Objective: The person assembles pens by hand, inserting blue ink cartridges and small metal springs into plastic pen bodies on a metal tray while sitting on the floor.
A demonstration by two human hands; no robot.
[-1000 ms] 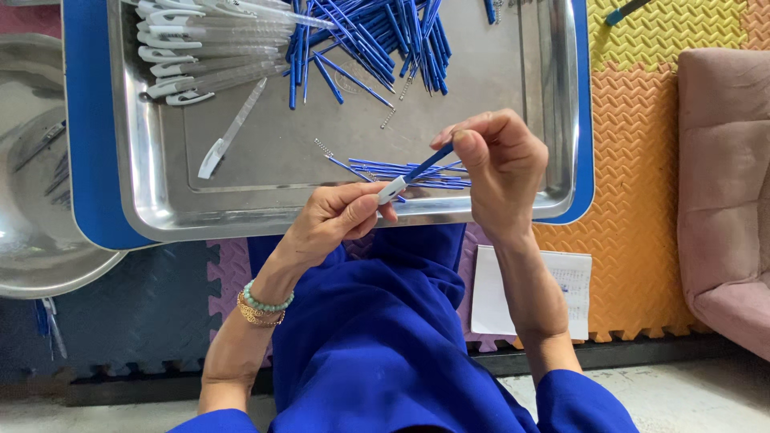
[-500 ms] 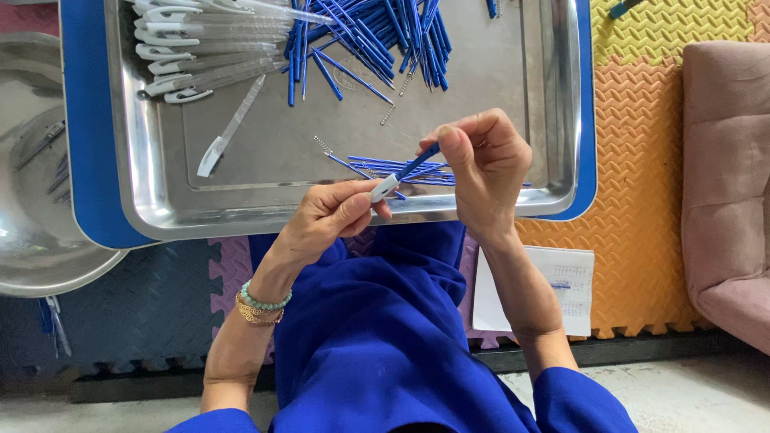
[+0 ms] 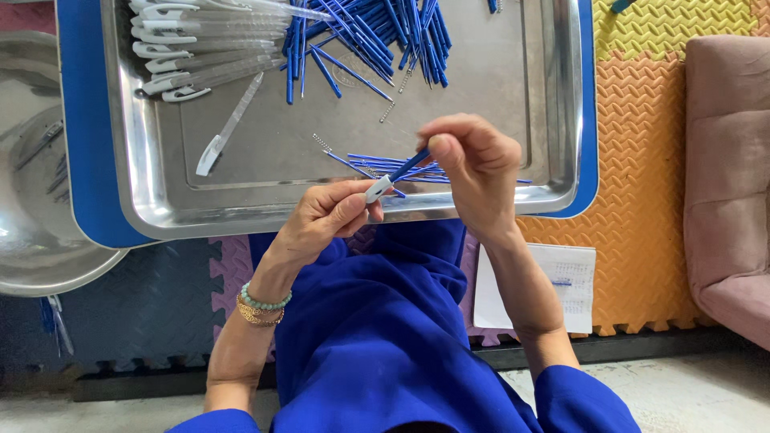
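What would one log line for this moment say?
left hand: holds clear pen barrel | right hand: pinches blue refill at barrel | below: steel tray, loose blue refills, clear barrels

We see blue pen refills [image 3: 377, 32] in a silver steel tray [image 3: 497, 104], clear white-tipped barrels [image 3: 200, 48], yellow and orange patterned floor mats [image 3: 642, 120], and blue sleeves [image 3: 385, 353].

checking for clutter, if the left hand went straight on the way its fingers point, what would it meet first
Probably the right hand: the left hand points right and slightly up along the blue and white pen part both hold. Depth is unclear.
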